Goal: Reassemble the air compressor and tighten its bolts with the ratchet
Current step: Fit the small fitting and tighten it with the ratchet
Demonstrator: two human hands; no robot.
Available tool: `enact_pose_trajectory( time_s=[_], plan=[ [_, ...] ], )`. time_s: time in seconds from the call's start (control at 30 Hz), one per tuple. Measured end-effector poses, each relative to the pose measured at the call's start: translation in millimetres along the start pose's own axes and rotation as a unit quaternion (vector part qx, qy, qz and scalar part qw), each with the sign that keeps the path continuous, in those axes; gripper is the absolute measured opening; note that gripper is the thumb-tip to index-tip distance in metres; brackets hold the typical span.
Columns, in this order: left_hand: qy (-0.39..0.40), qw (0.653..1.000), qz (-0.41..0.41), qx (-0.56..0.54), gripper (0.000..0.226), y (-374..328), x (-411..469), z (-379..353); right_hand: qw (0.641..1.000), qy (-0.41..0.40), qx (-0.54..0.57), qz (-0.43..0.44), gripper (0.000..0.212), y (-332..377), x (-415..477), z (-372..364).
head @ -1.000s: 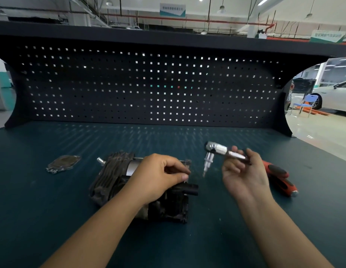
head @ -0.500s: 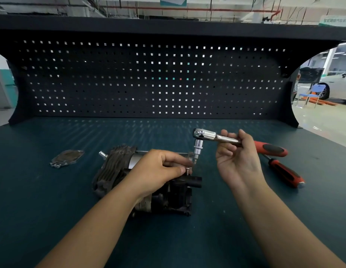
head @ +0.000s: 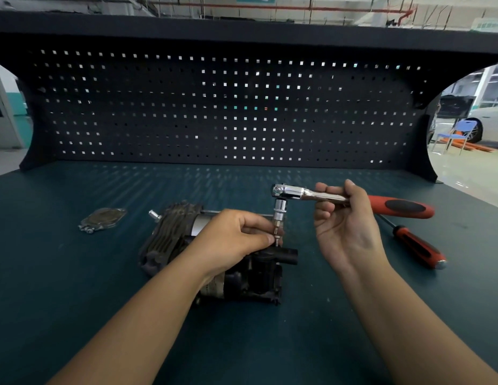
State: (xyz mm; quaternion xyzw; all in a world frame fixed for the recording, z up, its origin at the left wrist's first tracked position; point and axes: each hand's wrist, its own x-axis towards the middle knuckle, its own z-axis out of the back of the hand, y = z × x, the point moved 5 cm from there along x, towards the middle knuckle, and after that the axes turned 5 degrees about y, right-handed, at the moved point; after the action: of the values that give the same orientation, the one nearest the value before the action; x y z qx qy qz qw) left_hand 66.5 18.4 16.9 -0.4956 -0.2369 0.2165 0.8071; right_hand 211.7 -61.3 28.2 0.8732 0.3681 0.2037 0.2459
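Observation:
The dark, ribbed air compressor (head: 170, 240) lies on its side in the middle of the green bench. My left hand (head: 236, 240) rests over its top and pinches a small bolt (head: 277, 240) upright above the black outlet tube (head: 288, 255). My right hand (head: 345, 226) grips the chrome shaft of the ratchet (head: 295, 191), whose red handle sticks out to the right. The ratchet's socket and bit (head: 279, 215) point straight down and touch the bolt head.
A flat metal cover plate (head: 103, 219) lies on the bench to the left of the compressor. A red-handled screwdriver (head: 417, 245) lies to the right of my right hand. A black pegboard (head: 214, 107) closes off the back of the bench.
The ratchet has moved left and down, from hanging apart beside the compressor to standing with its bit on the bolt between my left fingers. My left hand stayed on the compressor.

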Motion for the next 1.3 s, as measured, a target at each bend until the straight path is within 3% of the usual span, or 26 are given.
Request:
enact_pose_trajectory(
  time_s=[0.33, 0.6, 0.87, 1.07, 1.3],
  plan=[
    [-0.003, 1.000, 0.005, -0.011, 0.024, 0, 0, 1, 1.000, -0.001, -0.023, 0.016, 0.036, 5, -2, 0],
    [-0.010, 1.000, 0.011, -0.014, 0.016, -1, -2, 0, 0.999, 0.009, -0.036, 0.025, 0.034, 4, -5, -2],
    [-0.013, 1.000, 0.011, -0.002, 0.014, 1, -1, 0, 0.985, 0.035, -0.121, 0.114, 0.035, 10, -14, -5],
    [-0.015, 1.000, 0.008, 0.002, 0.015, 0, -1, -1, 0.939, 0.126, -0.219, 0.235, 0.029, 16, -32, -21],
    [0.006, 1.000, -0.012, -0.004, 0.017, -3, -3, -2, 0.818, 0.191, -0.366, 0.401, 0.024, 16, -54, -38]
  ],
)
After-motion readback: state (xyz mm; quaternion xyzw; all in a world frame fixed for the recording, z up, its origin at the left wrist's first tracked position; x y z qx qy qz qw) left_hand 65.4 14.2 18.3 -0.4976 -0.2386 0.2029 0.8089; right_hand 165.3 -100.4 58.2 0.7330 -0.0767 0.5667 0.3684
